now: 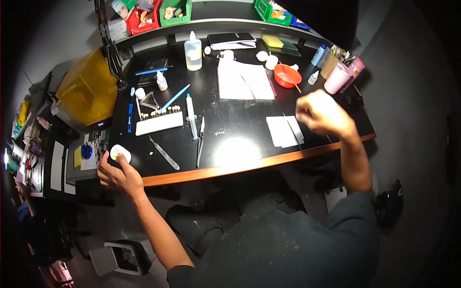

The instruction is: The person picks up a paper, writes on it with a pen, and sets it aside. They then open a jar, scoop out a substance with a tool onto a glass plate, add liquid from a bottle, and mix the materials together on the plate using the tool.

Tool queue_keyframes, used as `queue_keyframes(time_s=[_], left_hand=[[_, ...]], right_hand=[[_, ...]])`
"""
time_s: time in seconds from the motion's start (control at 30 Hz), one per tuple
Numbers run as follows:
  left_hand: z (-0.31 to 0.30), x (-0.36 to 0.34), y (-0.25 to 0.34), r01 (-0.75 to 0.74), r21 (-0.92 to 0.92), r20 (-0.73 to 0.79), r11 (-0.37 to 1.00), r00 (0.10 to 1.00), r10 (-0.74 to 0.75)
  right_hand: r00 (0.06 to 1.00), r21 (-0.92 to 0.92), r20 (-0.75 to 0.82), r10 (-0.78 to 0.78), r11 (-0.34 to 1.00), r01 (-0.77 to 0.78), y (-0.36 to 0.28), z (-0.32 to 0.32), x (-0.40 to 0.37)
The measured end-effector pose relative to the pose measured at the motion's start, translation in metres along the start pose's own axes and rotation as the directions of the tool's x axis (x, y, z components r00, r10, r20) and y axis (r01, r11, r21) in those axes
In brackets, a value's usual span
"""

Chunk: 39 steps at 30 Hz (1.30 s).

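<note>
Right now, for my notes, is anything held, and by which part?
The left hand holds the round white container by its near-left edge. Whether the right hand holds anything cannot be told.

On the amber cover (pixel 86 89) over to my left, I can read ANYCUBIC in capitals (the one word I can make out for certain). Small lit characters show on the dark base (pixel 89 126) beneath it, and print marks the white tub (pixel 120 152) at my left hand (pixel 119 176), all too small to read.
</note>
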State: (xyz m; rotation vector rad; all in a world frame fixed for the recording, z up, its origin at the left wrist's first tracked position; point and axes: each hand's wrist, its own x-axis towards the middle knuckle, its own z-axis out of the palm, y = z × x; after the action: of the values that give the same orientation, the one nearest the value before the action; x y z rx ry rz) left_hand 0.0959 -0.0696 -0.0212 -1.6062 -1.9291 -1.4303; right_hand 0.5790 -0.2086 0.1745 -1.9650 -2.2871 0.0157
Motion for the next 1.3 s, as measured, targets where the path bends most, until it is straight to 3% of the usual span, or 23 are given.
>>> queue_keyframes(time_s=[0.03,0.1,0.17,0.37,0.57,0.77,0.87,0.9,0.93,0.97,1.03,1.1,1.17,1.3], left_hand=[[0.001,0.000,-0.002,-0.006,0.000,-0.008,1.000,1.000,0.006],[0.002,-0.001,-0.004,-0.023,0.006,-0.021,1.000,1.000,0.023],[0.003,-0.001,-0.006,-0.019,0.007,-0.013,1.000,1.000,0.019],[0.002,-0.001,-0.008,0.012,0.021,-0.024,1.000,1.000,-0.011],[0.006,-0.002,-0.011,-0.023,0.016,-0.069,1.000,0.997,0.024],[0.007,-0.006,-0.008,-0.008,-0.037,-0.091,0.999,0.996,0.005],[0.004,-0.004,0.005,0.027,-0.047,-0.075,0.999,0.997,-0.030],[0.006,-0.005,0.005,0.041,-0.072,-0.068,0.997,0.997,-0.046],[0.008,-0.004,0.003,0.035,-0.073,-0.050,0.997,0.998,-0.039],[0.006,-0.004,0.006,0.029,-0.058,-0.044,0.998,0.999,-0.032],[-0.003,-0.004,0.017,0.059,0.007,-0.022,0.998,0.998,-0.059],[-0.004,-0.005,0.018,0.014,-0.024,-0.068,1.000,0.998,-0.015],[-0.006,-0.005,0.016,-0.005,-0.055,-0.089,0.998,0.996,0.000],[-0.008,0.000,0.021,0.012,-0.091,-0.072,0.996,0.997,-0.019]], right_hand=[[0.988,-0.024,0.022,0.155,0.988,-0.154,-0.004,0.008,-0.016],[0.951,0.174,0.029,0.309,0.935,-0.309,0.019,0.050,-0.039],[0.913,0.205,-0.049,0.406,0.898,-0.388,0.026,0.082,-0.054],[0.841,0.323,0.001,0.541,0.796,-0.512,0.018,0.101,-0.066],[0.822,0.334,-0.008,0.570,0.776,-0.535,0.014,0.104,-0.070],[0.885,0.476,-0.194,0.423,0.829,-0.292,0.020,0.093,-0.069],[0.932,0.396,-0.324,0.162,0.918,-0.022,-0.002,0.066,-0.021],[0.928,0.338,-0.370,0.032,0.936,0.102,-0.006,0.063,0.005],[0.868,0.160,-0.474,-0.146,0.955,0.249,-0.006,0.067,0.037],[0.865,0.159,-0.470,-0.174,0.947,0.277,-0.015,0.067,0.074],[0.910,0.073,-0.377,-0.170,0.975,0.212,-0.052,0.050,0.147],[0.971,0.151,-0.219,-0.093,0.980,0.128,-0.078,0.049,0.233],[0.953,0.197,-0.207,-0.223,0.944,0.264,-0.085,0.067,0.309],[0.982,0.133,-0.116,-0.149,0.977,0.164,-0.101,0.110,0.426]])
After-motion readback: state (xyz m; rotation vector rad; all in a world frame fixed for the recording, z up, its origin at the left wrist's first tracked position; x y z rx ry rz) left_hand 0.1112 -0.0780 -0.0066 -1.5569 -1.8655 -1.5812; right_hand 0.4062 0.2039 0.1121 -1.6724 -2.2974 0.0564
